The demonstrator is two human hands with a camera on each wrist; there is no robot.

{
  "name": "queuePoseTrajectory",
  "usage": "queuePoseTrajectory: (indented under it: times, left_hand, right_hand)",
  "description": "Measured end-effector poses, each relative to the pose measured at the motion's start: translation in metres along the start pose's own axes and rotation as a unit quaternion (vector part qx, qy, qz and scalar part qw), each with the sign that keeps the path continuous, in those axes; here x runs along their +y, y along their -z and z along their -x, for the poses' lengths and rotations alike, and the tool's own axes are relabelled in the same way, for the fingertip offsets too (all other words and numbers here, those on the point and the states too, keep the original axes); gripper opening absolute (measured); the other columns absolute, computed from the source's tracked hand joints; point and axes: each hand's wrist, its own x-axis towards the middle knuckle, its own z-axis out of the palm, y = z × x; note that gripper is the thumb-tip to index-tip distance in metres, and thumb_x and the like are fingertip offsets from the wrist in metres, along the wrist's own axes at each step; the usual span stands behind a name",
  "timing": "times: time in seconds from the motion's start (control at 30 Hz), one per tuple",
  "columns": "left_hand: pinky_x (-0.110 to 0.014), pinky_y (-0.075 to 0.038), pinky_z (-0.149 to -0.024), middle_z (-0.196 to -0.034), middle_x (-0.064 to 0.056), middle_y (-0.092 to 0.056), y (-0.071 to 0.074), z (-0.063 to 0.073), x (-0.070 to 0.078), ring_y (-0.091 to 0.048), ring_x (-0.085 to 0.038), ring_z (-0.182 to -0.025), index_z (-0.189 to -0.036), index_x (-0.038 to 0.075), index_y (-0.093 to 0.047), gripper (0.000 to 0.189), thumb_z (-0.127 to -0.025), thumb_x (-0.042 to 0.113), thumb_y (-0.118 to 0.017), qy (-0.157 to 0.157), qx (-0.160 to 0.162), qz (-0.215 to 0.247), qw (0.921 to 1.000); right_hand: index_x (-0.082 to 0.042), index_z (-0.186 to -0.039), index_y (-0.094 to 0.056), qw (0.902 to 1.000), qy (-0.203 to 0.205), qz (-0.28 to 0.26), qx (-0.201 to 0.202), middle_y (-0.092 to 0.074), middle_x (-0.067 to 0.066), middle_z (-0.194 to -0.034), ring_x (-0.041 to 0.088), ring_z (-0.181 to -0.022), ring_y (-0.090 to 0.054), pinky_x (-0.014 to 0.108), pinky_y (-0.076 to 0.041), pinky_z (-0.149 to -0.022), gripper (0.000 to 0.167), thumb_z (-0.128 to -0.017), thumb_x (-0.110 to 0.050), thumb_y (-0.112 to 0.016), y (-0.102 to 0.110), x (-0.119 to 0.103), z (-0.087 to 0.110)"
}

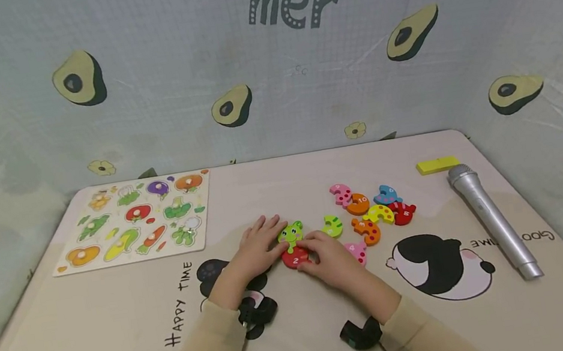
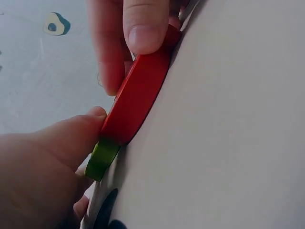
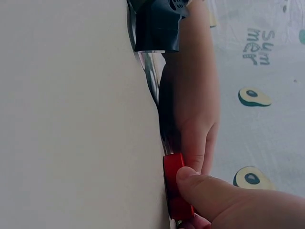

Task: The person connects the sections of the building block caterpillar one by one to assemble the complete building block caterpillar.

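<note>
Head view: on the table [image 1: 117, 321], your right hand [image 1: 334, 258] pinches the red piece [image 1: 293, 259] by its edge; your left hand [image 1: 257, 253], fingers mostly straight, rests its thumb at the seam with the green piece [image 1: 291, 234]. Expect both light, stiff, perhaps slick; grip their thick sides. Red is rounded, numbered 2; green has a face.

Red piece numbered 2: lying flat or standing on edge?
The red piece lies flat: the head view shows its numbered face up; the left wrist view, its side along the table.
</note>
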Motion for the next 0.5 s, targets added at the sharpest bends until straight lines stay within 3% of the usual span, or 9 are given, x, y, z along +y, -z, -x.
queuePoseTrajectory:
  times: [0.27,0.5]
  left_hand:
    - [-0.059,-0.008,-0.109,-0.149,-0.01,-0.027,0.0022,-0.0008,0.0051,-0.011,-0.033,-0.14,-0.139,0.013,-0.038,0.053,-0.091,0.031,-0.051,0.027,-0.026,0.001,0.9993]
    - [-0.058,-0.008,-0.109,-0.148,-0.01,-0.028,-0.0016,-0.0016,0.0035,-0.013,-0.033,-0.14,-0.138,0.014,-0.039,0.053,-0.091,0.031,-0.053,0.021,-0.016,0.01,0.9996]
  right_hand:
    - [-0.009,-0.119,-0.061,0.9999,0.013,0.001,-0.004,-0.057,0.006,-0.117,0.02,-0.105,-0.055,0.035,-0.047,-0.092,0.045,-0.08,-0.028,-0.069,0.0011,-0.0002,-0.0018]
    - [-0.01,-0.12,-0.061,0.9999,0.001,0.009,-0.005,-0.058,0.008,-0.119,0.022,-0.11,-0.054,0.038,-0.045,-0.094,0.046,-0.079,-0.031,-0.069,0.0024,0.0015,-0.0003]
